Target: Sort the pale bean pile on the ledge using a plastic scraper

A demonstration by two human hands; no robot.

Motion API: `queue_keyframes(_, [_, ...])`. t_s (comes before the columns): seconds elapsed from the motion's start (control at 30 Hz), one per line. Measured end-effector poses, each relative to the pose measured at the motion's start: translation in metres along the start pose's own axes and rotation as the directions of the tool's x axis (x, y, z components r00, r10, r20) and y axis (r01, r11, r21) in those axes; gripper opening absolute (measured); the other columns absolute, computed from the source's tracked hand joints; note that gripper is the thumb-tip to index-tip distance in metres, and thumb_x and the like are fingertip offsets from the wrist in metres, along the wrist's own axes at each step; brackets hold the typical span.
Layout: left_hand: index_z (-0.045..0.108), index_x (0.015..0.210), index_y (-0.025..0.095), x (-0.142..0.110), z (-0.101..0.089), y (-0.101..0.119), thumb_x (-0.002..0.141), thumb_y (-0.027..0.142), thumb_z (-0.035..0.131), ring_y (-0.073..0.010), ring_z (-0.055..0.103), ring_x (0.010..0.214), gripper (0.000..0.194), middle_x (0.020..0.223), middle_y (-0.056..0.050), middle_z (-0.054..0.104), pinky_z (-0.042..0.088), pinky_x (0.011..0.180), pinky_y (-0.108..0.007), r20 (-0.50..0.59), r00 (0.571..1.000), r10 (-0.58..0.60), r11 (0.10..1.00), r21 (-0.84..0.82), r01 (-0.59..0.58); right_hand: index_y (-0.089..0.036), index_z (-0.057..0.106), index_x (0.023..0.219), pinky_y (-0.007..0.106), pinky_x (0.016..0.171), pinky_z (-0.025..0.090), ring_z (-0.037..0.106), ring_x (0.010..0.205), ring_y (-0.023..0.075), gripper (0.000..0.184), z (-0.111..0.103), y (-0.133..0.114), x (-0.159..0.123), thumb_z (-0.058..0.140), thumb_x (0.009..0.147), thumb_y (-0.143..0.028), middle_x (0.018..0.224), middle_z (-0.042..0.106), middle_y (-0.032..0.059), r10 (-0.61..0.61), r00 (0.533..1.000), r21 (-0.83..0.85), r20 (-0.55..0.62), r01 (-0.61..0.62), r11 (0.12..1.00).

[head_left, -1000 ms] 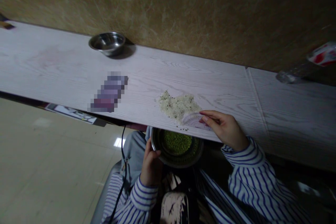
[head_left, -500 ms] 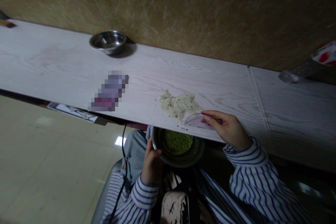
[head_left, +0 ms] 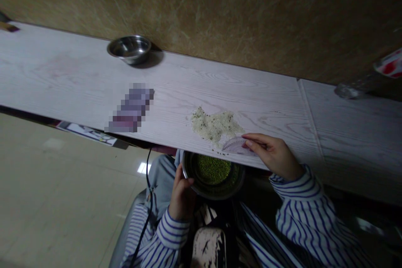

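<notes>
My left hand (head_left: 182,196) grips the rim of a steel bowl (head_left: 213,176) holding green beans, held below the front edge of the white wooden table (head_left: 78,79). On the table above the bowl lies a pile of white rice mixed with dark specks (head_left: 215,125). My right hand (head_left: 273,154) pinches a bent pale card (head_left: 236,145) whose edge rests on the table at the near side of the pile.
An empty steel bowl (head_left: 129,49) stands at the back by the brown wall. A blurred-out flat object (head_left: 131,108) lies left of the pile. A plastic bottle with a red label (head_left: 377,76) lies at the far right. Tiled floor shows at the left.
The card in my right hand has shifted slightly right and down along the pile's edge. The bowl and left hand stay in place.
</notes>
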State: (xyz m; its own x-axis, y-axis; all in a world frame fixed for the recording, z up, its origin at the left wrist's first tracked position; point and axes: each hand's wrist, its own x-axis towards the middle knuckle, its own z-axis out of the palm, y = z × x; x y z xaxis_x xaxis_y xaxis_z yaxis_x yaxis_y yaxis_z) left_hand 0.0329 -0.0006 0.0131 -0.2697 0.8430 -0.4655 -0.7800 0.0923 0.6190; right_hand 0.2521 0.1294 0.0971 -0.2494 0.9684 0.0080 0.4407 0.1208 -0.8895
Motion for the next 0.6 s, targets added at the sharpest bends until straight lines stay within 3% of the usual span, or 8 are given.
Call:
queue_keyframes(0.47, [0.075, 0.12, 0.03, -0.002, 0.003, 0.006, 0.073, 0.017, 0.067, -0.0271, 0.064, 0.116, 0.05, 0.119, -0.003, 0.075, 0.05, 0.098, -0.038, 0.013, 1.0, -0.016, 1.0, -0.014, 0.016, -0.019, 0.081, 0.103, 0.04, 0.084, 0.065, 0.079, 0.085, 0.0251, 0.029, 0.015, -0.002, 0.014, 0.069, 0.089, -0.042, 0.087, 0.083, 0.0089, -0.047, 0.999, -0.01, 0.015, 0.047, 0.999])
queue_keyframes(0.6, [0.076, 0.118, 0.031, -0.003, 0.004, 0.007, 0.073, 0.016, 0.067, -0.0262, 0.065, 0.112, 0.048, 0.118, -0.003, 0.076, 0.051, 0.097, -0.039, 0.025, 0.999, -0.023, 0.999, -0.048, 0.024, -0.019, 0.08, 0.105, 0.039, 0.081, 0.065, 0.08, 0.085, 0.0251, 0.033, 0.014, 0.0, 0.018, 0.068, 0.089, -0.045, 0.09, 0.083, 0.0097, -0.055, 0.997, -0.013, -0.05, 0.055, 0.998])
